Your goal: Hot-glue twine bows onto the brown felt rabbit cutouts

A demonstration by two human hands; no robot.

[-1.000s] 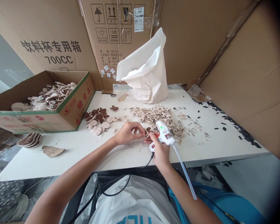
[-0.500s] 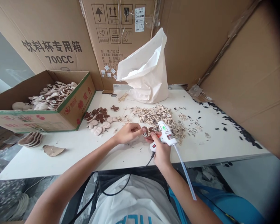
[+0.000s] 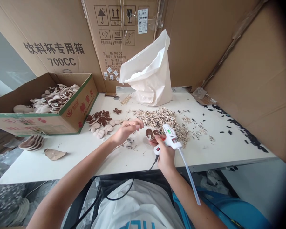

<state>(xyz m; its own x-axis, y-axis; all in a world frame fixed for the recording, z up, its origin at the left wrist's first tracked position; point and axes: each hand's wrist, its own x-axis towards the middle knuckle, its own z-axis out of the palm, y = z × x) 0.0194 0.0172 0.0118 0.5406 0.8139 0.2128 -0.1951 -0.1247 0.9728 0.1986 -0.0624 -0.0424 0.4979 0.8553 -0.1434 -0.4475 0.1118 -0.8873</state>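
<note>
My right hand is closed around a white hot glue gun with a green display and a clear glue stick trailing from its back. The same hand also pinches a brown, rounded-lobed fabric piece with a small white label and a pale cord loop on it. Just left of that piece is my left hand, raised over the table, its fingers loosely curved with nothing visible in them. Beyond both hands lies a heap of pale cord loops. Brown and cream fabric pieces are piled to the left.
An open carton of similar pieces stands at the left. A white bag is at the back. Small black parts are scattered at the right. A black cable hangs from the gun. Cardboard walls enclose the table.
My left hand has let go of the brown fabric piece and moved a little up and left. My right hand keeps the glue gun and piece nearly in place.
</note>
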